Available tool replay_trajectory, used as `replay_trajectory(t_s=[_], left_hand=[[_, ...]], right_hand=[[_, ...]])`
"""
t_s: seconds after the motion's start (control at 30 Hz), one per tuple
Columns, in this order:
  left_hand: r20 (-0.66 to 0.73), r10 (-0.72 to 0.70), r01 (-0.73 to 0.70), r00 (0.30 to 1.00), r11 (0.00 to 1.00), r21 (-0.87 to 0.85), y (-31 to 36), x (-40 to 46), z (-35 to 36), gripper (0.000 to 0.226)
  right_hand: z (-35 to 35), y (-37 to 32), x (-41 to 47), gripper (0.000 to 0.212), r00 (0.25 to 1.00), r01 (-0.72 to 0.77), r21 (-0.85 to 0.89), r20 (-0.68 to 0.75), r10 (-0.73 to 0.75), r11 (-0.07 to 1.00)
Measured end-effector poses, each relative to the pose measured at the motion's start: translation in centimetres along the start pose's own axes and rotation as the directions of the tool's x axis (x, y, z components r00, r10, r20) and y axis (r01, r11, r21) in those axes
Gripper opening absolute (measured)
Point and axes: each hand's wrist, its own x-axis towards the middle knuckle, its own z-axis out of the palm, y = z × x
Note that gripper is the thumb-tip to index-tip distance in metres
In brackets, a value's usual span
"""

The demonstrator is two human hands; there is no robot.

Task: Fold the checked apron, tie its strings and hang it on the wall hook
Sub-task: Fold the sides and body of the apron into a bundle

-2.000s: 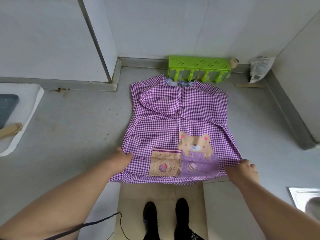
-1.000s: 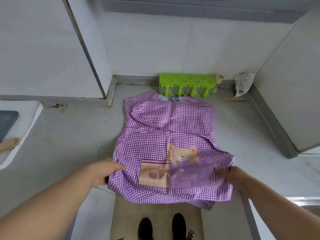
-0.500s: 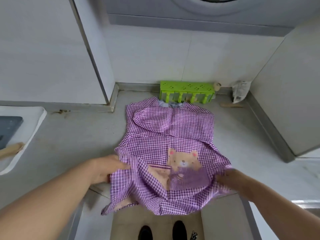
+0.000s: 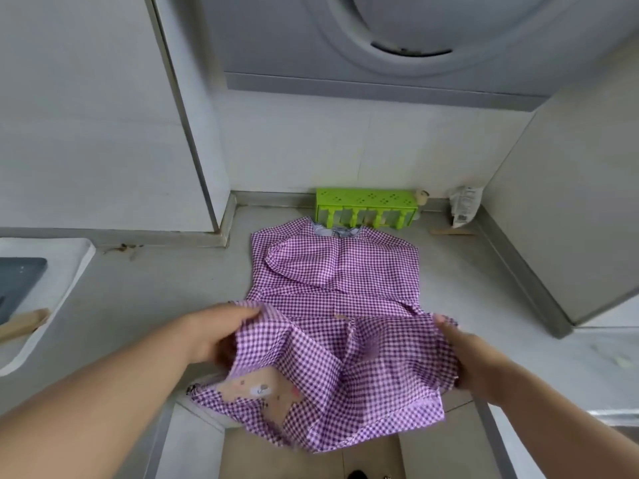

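While the upper half of the apron (image 4: 337, 271) is lying flat on the grey counter (image 4: 145, 299), its neck end nearly touching the green rack (image 4: 366, 198) at the back wall, the lower half is being lifted off the front edge and turned toward the top. The left hand (image 4: 211, 335) is pinching the left edge of the raised cloth with the thumb underneath, and the right hand (image 4: 460, 354) is gripping the right edge, its fingertips partly hidden by the fabric. The hem is hanging loose below both hands, over the floor, with the bear patch (image 4: 262, 392) showing on the turned-over face. The main risk, as I judge it, is an uneven fold: the cloth between the hands is sagging and bunching in the middle, so laying it down this way is likely leaving creases or a slanted edge. The dangling hem could also be dragging the flat part toward the counter edge. The strings are not visible, so they may be getting trapped inside the fold, which would be making the tying harder.
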Motion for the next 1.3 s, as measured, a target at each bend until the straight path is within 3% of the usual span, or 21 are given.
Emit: replay_trajectory(t_s=[0.07, 0.1, 0.23, 0.33, 0.43, 0.5, 0.53, 0.6, 0.63, 0.7, 0.77, 0.8, 0.87, 0.93, 1.0, 1.03, 1.1, 1.17, 1.23, 1.27, 1.3], left_hand=[[0.01, -0.05, 0.049, 0.999, 0.992, 0.118, -0.7, 0.9, -0.6, 0.051], [-0.006, -0.041, 0.042, 0.999, 0.993, 0.107, -1.1, 1.9, -1.2, 0.046], [0.118, 0.024, -0.016, 0.993, 0.997, -0.075, 1.1, 2.3, -0.9, 0.038], [0.152, 0.077, -0.062, 0.985, 0.993, -0.1, 2.3, 0.1, 0.6, 0.037], [0.185, 0.19, -0.18, 0.964, 0.981, -0.069, 2.4, -0.5, 1.4, 0.036], [0.15, 0.273, -0.266, 0.95, 0.962, -0.067, 2.2, -0.3, 2.0, 0.05], [0.115, 0.306, -0.303, 0.945, 0.952, -0.051, 2.2, 0.0, 2.3, 0.07], [0.059, 0.405, -0.409, 0.912, 0.907, 0.1, 2.3, 0.7, 2.9, 0.091], [0.069, 0.461, -0.464, 0.885, 0.857, 0.223, 2.4, 1.0, 3.2, 0.09], [0.16, 0.538, -0.536, 0.828, 0.672, 0.512, 2.6, 1.2, 3.6, 0.076], [0.272, 0.543, -0.527, 0.794, 0.392, 0.754, 2.6, 1.5, 3.9, 0.065], [0.341, 0.549, -0.518, 0.763, 0.204, 0.83, 2.7, 1.7, 4.0, 0.062], [0.496, 0.527, -0.449, 0.69, -0.227, 0.865, 2.8, 2.2, 4.0, 0.064], [0.596, 0.519, -0.345, 0.613, -0.503, 0.793, 3.1, 2.7, 4.2, 0.063], [0.631, 0.536, -0.264, 0.56, -0.607, 0.75, 3.5, 2.8, 4.5, 0.06], [0.637, 0.538, -0.24, 0.552, -0.63, 0.739, 3.6, 3.0, 4.7, 0.057], [0.626, 0.519, -0.195, 0.582, -0.658, 0.727, 3.7, 3.1, 4.9, 0.049], [0.6, 0.491, -0.176, 0.632, -0.663, 0.728, 3.8, 3.2, 5.2, 0.036], [0.57, 0.471, -0.164, 0.673, -0.657, 0.736, 3.7, 3.4, 5.6, 0.03], [0.555, 0.466, -0.158, 0.689, -0.651, 0.743, 3.7, 3.5, 5.7, 0.028], [0.545, 0.459, -0.152, 0.701, -0.651, 0.744, 3.6, 3.7, 5.7, 0.028]], right_hand=[[0.9, 1.1, -0.3, 0.03, 0.999, -0.035, -0.219, 0.029, 0.042, 0.975], [1.1, 1.6, -0.3, 0.031, 1.0, -0.023, -0.236, 0.001, 0.024, 0.971], [1.7, 1.8, 0.5, 0.032, 0.994, 0.016, 0.053, -0.112, -0.01, 0.998], [1.8, 2.0, 0.4, 0.029, 0.988, 0.021, 0.005, -0.156, -0.02, 1.0], [2.1, 2.0, 0.8, 0.023, 0.975, 0.106, 0.072, -0.202, -0.089, 0.992], [2.7, 1.5, 1.2, 0.037, 0.943, 0.221, 0.108, -0.279, -0.184, 0.969], [3.1, 1.3, 1.1, 0.047, 0.925, 0.252, 0.108, -0.32, -0.207, 0.962], [3.7, 1.0, 0.8, 0.043, 0.89, 0.3, 0.028, -0.367, -0.269, 0.954], [3.9, 0.8, 0.6, 0.037, 0.881, 0.319, -0.035, -0.357, -0.31, 0.947], [4.3, 0.8, 0.6, 0.047, 0.889, 0.316, -0.122, -0.31, -0.338, 0.941], [4.8, 0.9, 0.4, 0.059, 0.891, 0.337, -0.173, -0.258, -0.373, 0.925], [4.8, 1.0, 0.5, 0.061, 0.883, 0.355, -0.244, -0.231, -0.41, 0.902], [4.6, 1.2, 0.7, 0.067, 0.847, 0.403, -0.509, -0.109, -0.521, 0.761], [3.9, 1.7, 1.3, 0.075, 0.776, 0.42, -0.787, 0.053, -0.628, 0.452], [3.3, 2.3, 1.9, 0.082, 0.712, 0.412, -0.903, 0.235, -0.662, 0.123], [3.0, 2.6, 2.1, 0.086, 0.688, 0.407, -0.913, 0.299, -0.662, 0.011], [2.6, 2.8, 1.9, 0.082, 0.658, 0.403, -0.911, 0.357, -0.662, -0.09], [2.7, 2.9, 1.9, 0.068, 0.671, 0.381, -0.924, 0.288, -0.683, -0.015], [3.1, 3.3, 2.1, 0.057, 0.704, 0.384, -0.899, 0.138, -0.697, 0.21], [3.2, 3.7, 2.3, 0.054, 0.696, 0.395, -0.877, 0.091, -0.713, 0.274], [3.1, 4.0, 2.4, 0.05, 0.674, 0.403, -0.872, 0.079, -0.734, 0.277]])
